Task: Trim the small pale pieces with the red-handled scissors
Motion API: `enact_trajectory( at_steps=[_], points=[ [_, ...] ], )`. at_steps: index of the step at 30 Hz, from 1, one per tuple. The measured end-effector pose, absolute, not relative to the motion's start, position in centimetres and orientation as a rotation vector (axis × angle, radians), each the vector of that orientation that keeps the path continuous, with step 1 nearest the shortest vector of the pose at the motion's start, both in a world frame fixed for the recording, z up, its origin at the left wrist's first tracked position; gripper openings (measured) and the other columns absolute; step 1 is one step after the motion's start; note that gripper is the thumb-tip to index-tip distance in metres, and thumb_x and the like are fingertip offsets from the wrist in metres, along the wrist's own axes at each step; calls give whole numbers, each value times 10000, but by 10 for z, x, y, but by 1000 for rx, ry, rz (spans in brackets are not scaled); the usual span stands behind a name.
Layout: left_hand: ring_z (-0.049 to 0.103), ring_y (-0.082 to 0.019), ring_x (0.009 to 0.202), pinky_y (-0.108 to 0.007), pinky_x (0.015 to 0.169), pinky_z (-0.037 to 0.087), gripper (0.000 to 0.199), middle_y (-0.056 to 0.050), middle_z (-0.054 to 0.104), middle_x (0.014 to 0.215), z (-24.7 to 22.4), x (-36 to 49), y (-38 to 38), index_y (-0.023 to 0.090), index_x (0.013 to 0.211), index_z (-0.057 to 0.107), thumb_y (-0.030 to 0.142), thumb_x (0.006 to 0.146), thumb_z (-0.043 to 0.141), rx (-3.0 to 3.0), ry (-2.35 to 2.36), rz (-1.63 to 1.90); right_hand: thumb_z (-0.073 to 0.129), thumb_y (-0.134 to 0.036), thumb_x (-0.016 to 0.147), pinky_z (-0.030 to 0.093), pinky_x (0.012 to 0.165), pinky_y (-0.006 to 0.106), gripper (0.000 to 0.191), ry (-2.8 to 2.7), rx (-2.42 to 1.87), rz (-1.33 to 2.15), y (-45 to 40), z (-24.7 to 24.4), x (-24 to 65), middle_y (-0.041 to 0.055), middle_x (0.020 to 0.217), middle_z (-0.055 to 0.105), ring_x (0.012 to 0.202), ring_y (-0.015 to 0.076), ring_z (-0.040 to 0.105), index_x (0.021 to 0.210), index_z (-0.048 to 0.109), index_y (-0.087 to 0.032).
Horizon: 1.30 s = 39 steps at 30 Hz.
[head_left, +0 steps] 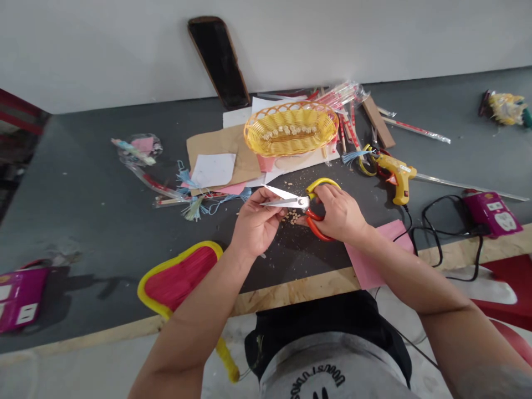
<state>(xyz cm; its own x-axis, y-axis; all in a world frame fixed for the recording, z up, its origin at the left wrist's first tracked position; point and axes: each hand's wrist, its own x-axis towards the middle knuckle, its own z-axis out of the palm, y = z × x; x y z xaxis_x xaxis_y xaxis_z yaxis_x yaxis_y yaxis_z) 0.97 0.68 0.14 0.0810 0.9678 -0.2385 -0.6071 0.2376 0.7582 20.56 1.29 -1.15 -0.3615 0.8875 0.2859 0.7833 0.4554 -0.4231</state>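
Note:
My right hand (341, 215) grips a pair of scissors (301, 203) by its yellow and red handles. The blades are spread apart and point left, towards my left hand (255, 227). The fingers of my left hand are pinched together beside the blades. Whatever they hold is too small or hidden to make out. Small beige bits (292, 216) lie scattered on the dark tabletop below and between both hands. Beyond them a yellow woven basket (291, 146) holds a row of small beige clusters and rests on papers.
A yellow glue gun (399, 174) lies right, its cord near a purple power strip (494, 213). Another purple strip (25, 299) sits far left. Pink paper (361, 263) and a yellow-rimmed pink piece (183, 277) lie at the front edge. A phone (218, 61) leans on the wall.

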Motion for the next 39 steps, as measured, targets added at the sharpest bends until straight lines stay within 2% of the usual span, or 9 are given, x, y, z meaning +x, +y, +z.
enact_trajectory(
  at_steps=[10, 15, 18, 21, 25, 31, 39],
  points=[
    [601, -84, 630, -205, 609, 492, 230, 22, 669, 702, -2, 11, 6, 173, 710, 652, 50, 618, 822, 533, 820, 1286, 658, -607, 840, 462, 713, 352, 428, -2263, -1403, 225, 15, -12, 208, 105, 873, 683, 810, 244, 638, 933, 589, -195],
    [604, -82, 657, -191, 600, 481, 216, 16, 681, 702, 0, 11, 6, 172, 753, 702, 95, 636, 867, 510, 813, 1284, 641, -666, 847, 347, 563, 290, 453, -2226, -1502, 336, 16, -12, 212, 29, 722, 642, 634, 172, 582, 836, 572, -219],
    [602, -81, 669, -197, 618, 493, 177, 5, 682, 716, 2, 10, 6, 180, 835, 755, 106, 694, 834, 503, 849, 1251, 655, -676, 840, 341, 547, 265, 469, -2097, -1510, 554, 20, -13, 215, -19, 650, 591, 547, 120, 500, 793, 530, -227],
    [600, -76, 660, -199, 630, 508, 159, -4, 684, 715, 3, 8, 6, 172, 858, 780, 106, 717, 815, 504, 857, 1249, 677, -694, 812, 363, 562, 259, 490, -1981, -1496, 614, 24, -13, 217, -28, 657, 585, 554, 111, 488, 807, 519, -230],
    [631, -79, 672, -190, 618, 516, 156, -15, 712, 732, 3, 7, 6, 160, 810, 775, 107, 682, 846, 477, 828, 1242, 669, -711, 804, 363, 572, 266, 504, -1976, -1481, 621, 24, -15, 216, -22, 676, 587, 580, 122, 500, 845, 531, -227],
    [664, -96, 686, -191, 598, 516, 172, -23, 733, 738, 4, 6, 7, 163, 804, 757, 92, 678, 851, 453, 848, 1212, 687, -668, 813, 361, 570, 267, 466, -2018, -1500, 550, 23, -18, 216, -24, 673, 573, 573, 121, 491, 819, 517, -234],
    [611, -94, 642, -199, 581, 484, 188, -8, 704, 700, -3, 4, 8, 183, 765, 753, 200, 649, 900, 669, 945, 1246, 677, -681, 809, 362, 570, 274, 478, -1987, -1470, 587, 24, -17, 216, -17, 690, 585, 575, 117, 473, 820, 496, -238]
  ],
)
